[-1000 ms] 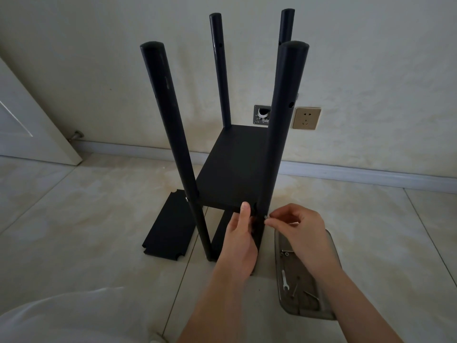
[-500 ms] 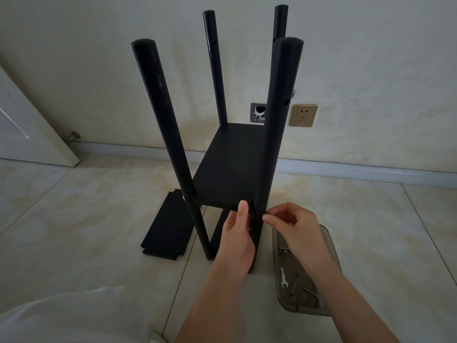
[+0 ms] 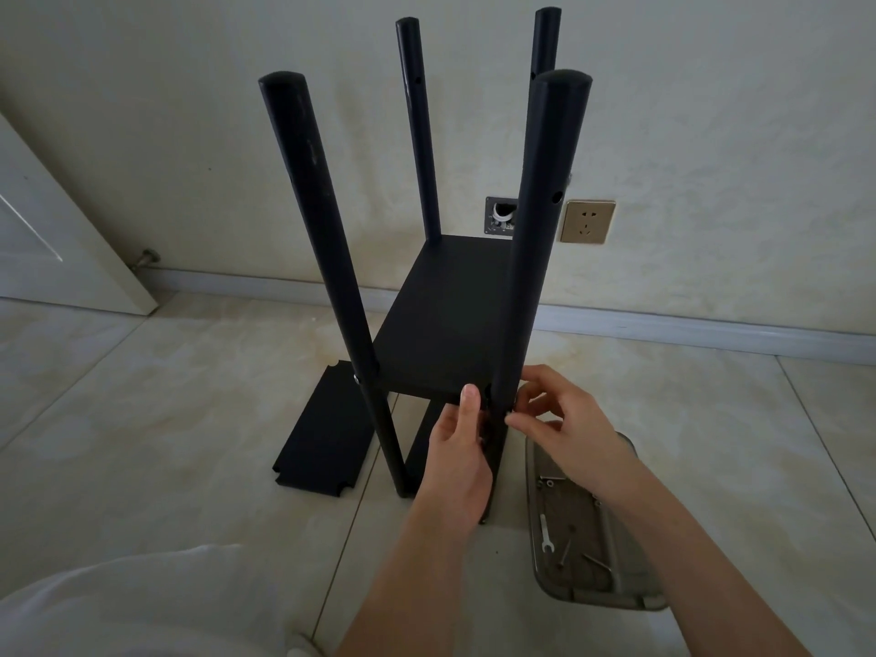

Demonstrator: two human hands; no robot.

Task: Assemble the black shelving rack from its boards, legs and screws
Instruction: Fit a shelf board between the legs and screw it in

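Note:
The black rack stands on the floor on several round legs, with one shelf board (image 3: 445, 320) fixed low between them. My left hand (image 3: 462, 448) presses against the front edge of that board beside the near right leg (image 3: 535, 258), thumb up along the edge. My right hand (image 3: 564, 419) pinches a small screw (image 3: 509, 412) at the side of that leg, level with the board. The near left leg (image 3: 322, 248) shows a screw head at board height. A loose black board (image 3: 327, 433) with notched corners lies flat on the floor to the left.
A clear plastic tray (image 3: 630, 595) with a small wrench (image 3: 546, 533) and loose screws sits on the floor at the right, under my right forearm. Behind the rack are a wall socket (image 3: 588, 221), an open wall box and a baseboard. A white door stands at left.
My right hand has moved in against the near right leg, bringing the screw to its side. My left hand stays on the board edge. The view shifted slightly.

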